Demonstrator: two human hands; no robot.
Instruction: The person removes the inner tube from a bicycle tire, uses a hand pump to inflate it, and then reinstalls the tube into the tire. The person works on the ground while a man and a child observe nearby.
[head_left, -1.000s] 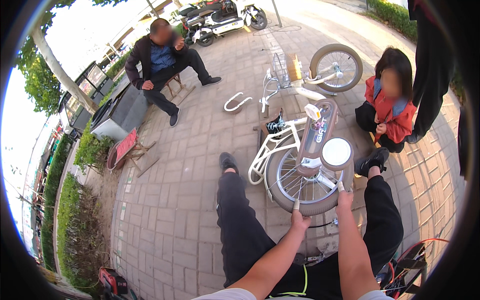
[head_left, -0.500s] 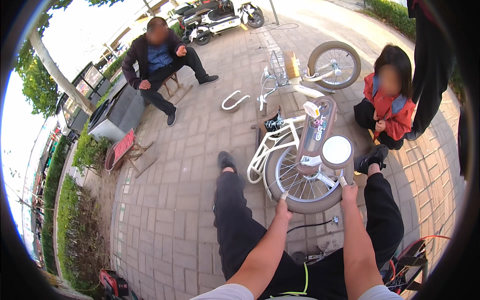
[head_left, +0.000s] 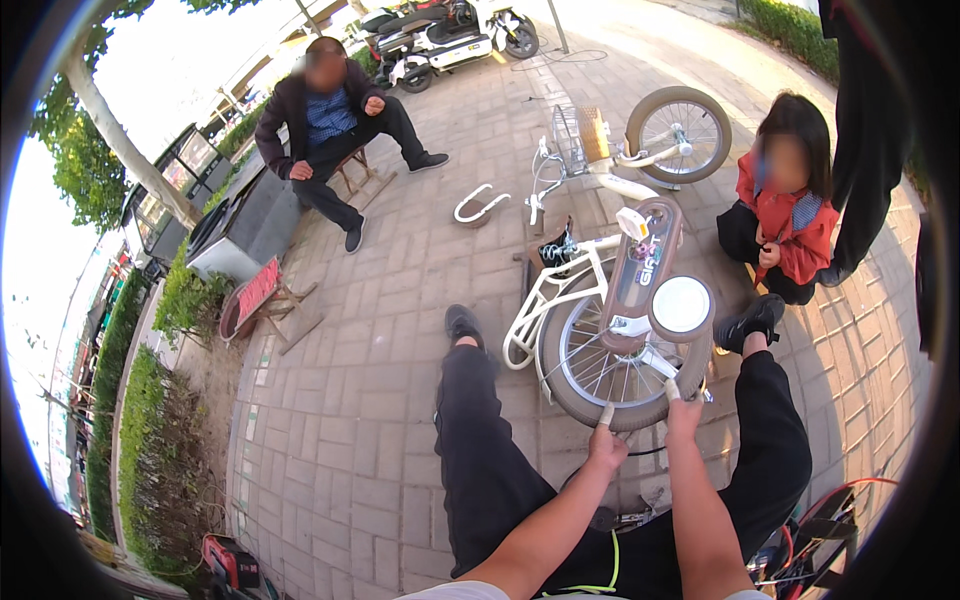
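A small cream-white bicycle [head_left: 592,282] lies on its side on the paving, its spoked rear wheel [head_left: 567,385] toward me. At the wheel's near edge, my left hand [head_left: 607,447] grips the tyre, the pale-covered thumb over the rim. My right hand [head_left: 684,415] is closed on the same tyre a little to the right, beside the frame's end. Fingers under the tyre are hidden. Above the wheel lie a brown chain guard [head_left: 637,275] and a round white disc [head_left: 682,304]. The front wheel [head_left: 722,135] and wire basket [head_left: 566,135] are farther off.
A white U-shaped part [head_left: 482,206] lies left of the bicycle. A child in a red jacket [head_left: 790,215] crouches at the right; a seated person [head_left: 330,115] is at the far left. A small red-seated stool [head_left: 262,290] stands left; a red-and-black case [head_left: 230,562] sits lower left.
My left hand has shifted right along the tyre and my right hand slightly left and nearer, so they are closer together. The whole view has shifted slightly.
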